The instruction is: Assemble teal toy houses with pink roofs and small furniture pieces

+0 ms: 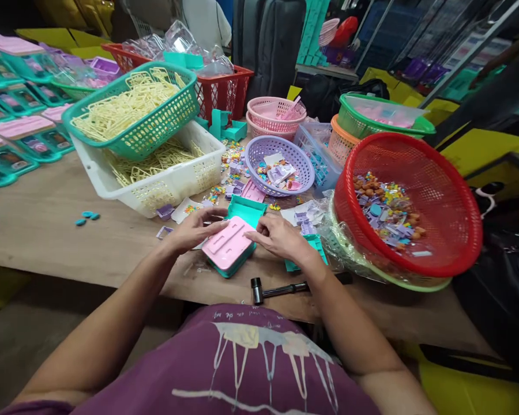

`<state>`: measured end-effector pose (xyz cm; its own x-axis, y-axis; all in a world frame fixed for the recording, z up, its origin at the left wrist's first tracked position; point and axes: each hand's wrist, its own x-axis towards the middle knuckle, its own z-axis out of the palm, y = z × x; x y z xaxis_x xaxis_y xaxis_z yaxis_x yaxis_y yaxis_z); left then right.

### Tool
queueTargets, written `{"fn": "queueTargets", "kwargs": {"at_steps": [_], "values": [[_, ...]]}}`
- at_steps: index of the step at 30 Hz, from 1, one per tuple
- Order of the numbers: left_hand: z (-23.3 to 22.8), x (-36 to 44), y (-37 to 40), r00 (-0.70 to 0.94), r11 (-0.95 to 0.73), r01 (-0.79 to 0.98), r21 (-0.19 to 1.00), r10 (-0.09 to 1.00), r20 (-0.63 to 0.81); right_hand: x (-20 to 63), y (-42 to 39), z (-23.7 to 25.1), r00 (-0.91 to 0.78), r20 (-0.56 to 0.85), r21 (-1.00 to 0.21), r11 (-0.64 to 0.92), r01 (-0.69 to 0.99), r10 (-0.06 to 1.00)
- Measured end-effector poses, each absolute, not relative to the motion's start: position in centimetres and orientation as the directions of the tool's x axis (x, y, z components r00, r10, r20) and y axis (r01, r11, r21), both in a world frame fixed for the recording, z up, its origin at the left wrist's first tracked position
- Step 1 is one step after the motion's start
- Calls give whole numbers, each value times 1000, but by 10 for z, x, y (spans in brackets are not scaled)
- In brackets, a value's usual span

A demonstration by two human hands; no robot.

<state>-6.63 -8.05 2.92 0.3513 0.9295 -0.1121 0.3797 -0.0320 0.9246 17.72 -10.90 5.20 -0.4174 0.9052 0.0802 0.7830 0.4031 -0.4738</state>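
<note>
A small teal plastic box with a pink top panel [229, 243] sits on the table in front of me. My left hand [195, 229] is at its left side, thumb on the pink panel and fingers reaching toward the far edge. On the right side, my right hand [280, 235] presses its thumb on the panel, with the index finger bent. Just behind the box lies an open teal tray part [246, 211]. A black-headed hammer [281, 289] rests near the table edge, partly beneath my right forearm. Another teal part [315, 246] lies by my right wrist.
A teal basket [155, 124] of cream plastic frames rests on a white basket [177, 183] at left. A purple basket [253, 164] and a tilted red basket [452, 230] hold small coloured parts. Finished-looking pink-and-teal boxes [30, 128] are stacked far left. Blue pieces [87, 214] lie on the table.
</note>
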Motion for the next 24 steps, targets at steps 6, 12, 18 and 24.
{"fn": "queueTargets", "kwargs": {"at_steps": [6,12,18,24], "values": [[45,-57,-112,218,-135,698,703,976,-29,165,-116,52,-326,142,-441,354,825,935],[36,-52,-120,233,-91,584,807,971,-59,150,-129,60,-429,145,-438,446,780,892],[35,-91,-99,739,-476,444,759,674,-10,140,-138,64,-490,72,-361,481,799,869],[34,-92,-62,893,-614,311,726,450,-2,152,-111,75,-756,99,-202,757,622,647]]}}
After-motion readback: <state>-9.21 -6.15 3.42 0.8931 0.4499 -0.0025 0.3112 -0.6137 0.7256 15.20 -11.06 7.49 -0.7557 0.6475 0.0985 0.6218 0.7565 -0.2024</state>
